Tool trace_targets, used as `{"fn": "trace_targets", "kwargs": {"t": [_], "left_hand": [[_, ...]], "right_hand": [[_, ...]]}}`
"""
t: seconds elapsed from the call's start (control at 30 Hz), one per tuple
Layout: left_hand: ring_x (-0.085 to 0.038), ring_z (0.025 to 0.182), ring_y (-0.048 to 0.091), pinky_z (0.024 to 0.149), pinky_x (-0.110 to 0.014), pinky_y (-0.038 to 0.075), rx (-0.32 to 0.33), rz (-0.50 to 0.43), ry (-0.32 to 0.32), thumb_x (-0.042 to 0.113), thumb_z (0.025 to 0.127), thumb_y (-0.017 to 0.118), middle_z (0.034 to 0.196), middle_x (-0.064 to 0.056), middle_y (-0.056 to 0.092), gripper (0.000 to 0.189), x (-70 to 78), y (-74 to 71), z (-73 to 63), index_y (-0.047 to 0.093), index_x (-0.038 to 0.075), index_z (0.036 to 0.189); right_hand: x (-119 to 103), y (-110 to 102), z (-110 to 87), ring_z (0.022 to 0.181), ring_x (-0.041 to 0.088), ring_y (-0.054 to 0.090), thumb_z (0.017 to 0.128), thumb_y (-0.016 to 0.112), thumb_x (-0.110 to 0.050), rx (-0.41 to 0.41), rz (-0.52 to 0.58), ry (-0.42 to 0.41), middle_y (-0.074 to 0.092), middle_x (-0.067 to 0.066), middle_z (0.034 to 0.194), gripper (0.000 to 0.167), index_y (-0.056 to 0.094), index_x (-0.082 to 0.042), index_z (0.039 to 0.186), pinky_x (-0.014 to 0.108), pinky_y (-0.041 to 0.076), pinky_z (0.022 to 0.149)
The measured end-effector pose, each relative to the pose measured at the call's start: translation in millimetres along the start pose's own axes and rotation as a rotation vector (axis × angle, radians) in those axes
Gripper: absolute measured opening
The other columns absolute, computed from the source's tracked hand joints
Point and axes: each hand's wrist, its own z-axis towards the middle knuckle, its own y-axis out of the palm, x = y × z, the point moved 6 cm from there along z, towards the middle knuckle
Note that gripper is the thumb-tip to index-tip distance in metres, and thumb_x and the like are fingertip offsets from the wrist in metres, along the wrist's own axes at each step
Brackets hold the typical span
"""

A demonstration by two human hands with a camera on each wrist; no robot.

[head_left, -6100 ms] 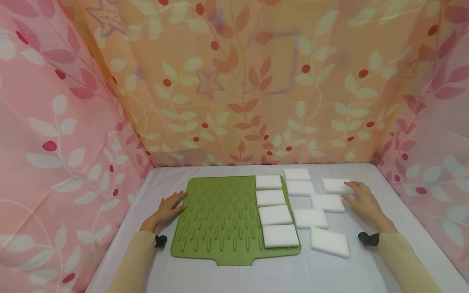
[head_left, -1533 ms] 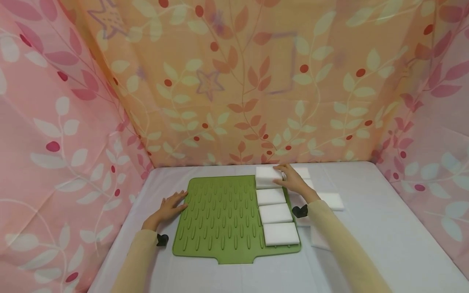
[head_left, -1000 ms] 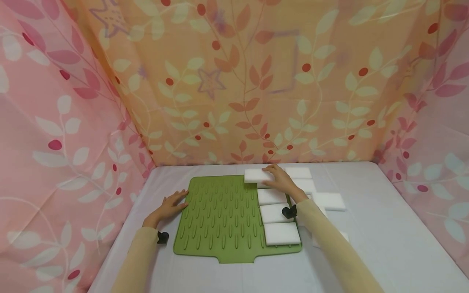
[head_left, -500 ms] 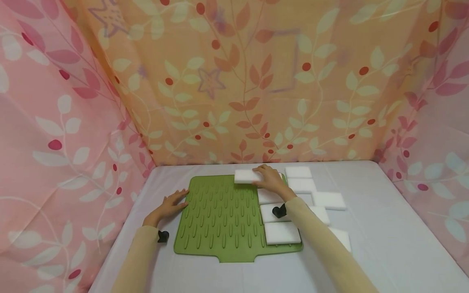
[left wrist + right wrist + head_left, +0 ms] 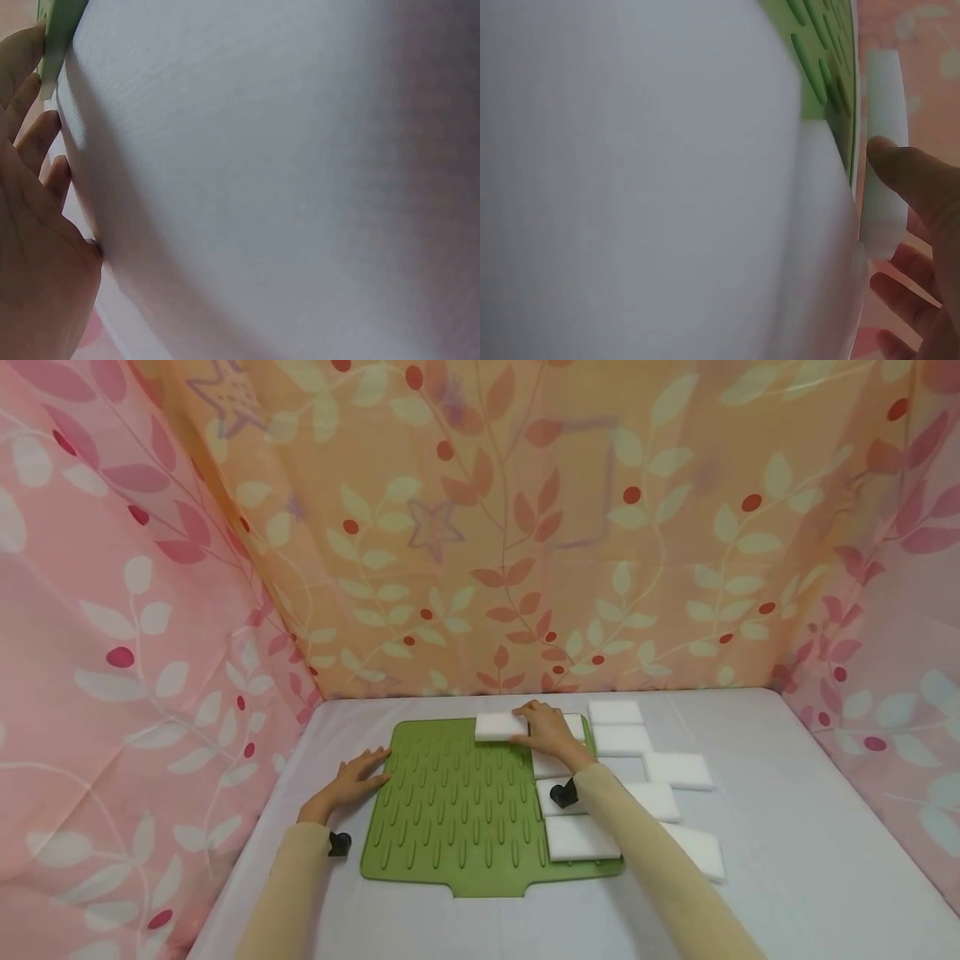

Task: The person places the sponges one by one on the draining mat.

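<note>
A green mat [image 5: 450, 802] with raised ridges lies on the white-covered table. My right hand [image 5: 551, 733] pinches a white sponge block [image 5: 497, 727] over the mat's far edge, left of the farthest sponge in a column along the right side. In the right wrist view the thumb presses one long side of the held sponge [image 5: 886, 90], just over the mat. The column's nearest sponge [image 5: 583, 837] lies flat; my right hand and sleeve partly cover those behind it. At the mat's left edge rests my left hand [image 5: 351, 783], fingers extended and fingertips touching the rim.
Several more white sponges [image 5: 678, 770] lie loosely on the table [image 5: 787, 827] right of the mat, one partly hidden by my right forearm. Patterned cloth [image 5: 495, 568] hangs behind the table and along both sides. Each wrist carries a small black camera [image 5: 340, 844].
My right hand picked up the far-right sponge and carried it left, past the column's farthest sponge, then lowered it toward the mat. My left hand has stayed at the mat's left edge.
</note>
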Motion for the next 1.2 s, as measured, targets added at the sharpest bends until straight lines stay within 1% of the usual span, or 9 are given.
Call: {"fn": "trace_targets", "kwargs": {"t": [0.2, 0.33, 0.53, 0.8, 0.97, 1.2], "left_hand": [[-0.042, 0.139, 0.013, 0.101, -0.070, -0.005, 0.003, -0.003, 0.001, 0.036, 0.093, 0.054, 0.151, -0.015, 0.024, 0.060, -0.2, 0.5, 2.3, 0.034, 0.014, 0.145], [-0.042, 0.139, 0.013, 0.101, -0.070, -0.004, 0.011, 0.006, 0.002, 0.035, 0.093, 0.055, 0.151, -0.015, 0.025, 0.060, -0.4, 0.5, 2.6, 0.034, 0.013, 0.144], [-0.044, 0.138, 0.013, 0.100, -0.071, -0.005, 0.011, 0.003, 0.006, 0.031, 0.094, 0.054, 0.150, -0.018, 0.025, 0.058, 2.5, 2.1, 1.5, 0.033, 0.010, 0.144], [-0.045, 0.138, 0.013, 0.100, -0.071, -0.005, 0.014, 0.015, 0.003, 0.031, 0.094, 0.053, 0.150, -0.018, 0.025, 0.058, 5.3, 1.8, -0.6, 0.033, 0.009, 0.144], [-0.044, 0.138, 0.014, 0.100, -0.071, -0.004, 0.017, 0.014, 0.005, 0.031, 0.094, 0.054, 0.150, -0.019, 0.026, 0.058, 4.3, 1.0, -1.0, 0.033, 0.009, 0.144], [-0.044, 0.138, 0.015, 0.101, -0.071, -0.003, 0.026, 0.027, 0.010, 0.032, 0.094, 0.054, 0.149, -0.019, 0.027, 0.058, 2.2, -1.0, -1.9, 0.034, 0.008, 0.144]], "right_hand": [[1, -1, 0.9, 0.113, 0.033, 0.049, 0.080, 0.067, -0.049, -0.015, -0.039, 0.030, 0.053, 0.012, 0.125, 0.061, 0.056, -0.012, 0.128, 0.054, 0.035, 0.096], [1, -1, 1.4, 0.115, 0.034, 0.048, 0.080, 0.067, -0.049, -0.045, -0.055, 0.032, 0.052, 0.012, 0.127, 0.062, 0.055, -0.013, 0.128, 0.055, 0.034, 0.097], [2, 2, 1.0, 0.119, 0.033, 0.045, 0.080, 0.067, -0.049, -0.078, -0.061, 0.045, 0.050, 0.012, 0.129, 0.062, 0.054, -0.014, 0.130, 0.055, 0.032, 0.099], [1, 2, 0.4, 0.119, 0.032, 0.044, 0.079, 0.069, -0.047, -0.085, -0.072, 0.037, 0.050, 0.011, 0.130, 0.062, 0.054, -0.015, 0.129, 0.055, 0.031, 0.100], [2, -1, -1.8, 0.120, 0.032, 0.044, 0.079, 0.069, -0.048, -0.083, -0.055, 0.031, 0.050, 0.012, 0.131, 0.062, 0.055, -0.014, 0.129, 0.055, 0.030, 0.101], [13, -6, -6.4, 0.119, 0.032, 0.045, 0.078, 0.070, -0.048, -0.055, -0.074, 0.028, 0.050, 0.010, 0.130, 0.061, 0.056, -0.016, 0.128, 0.054, 0.031, 0.099]]}}
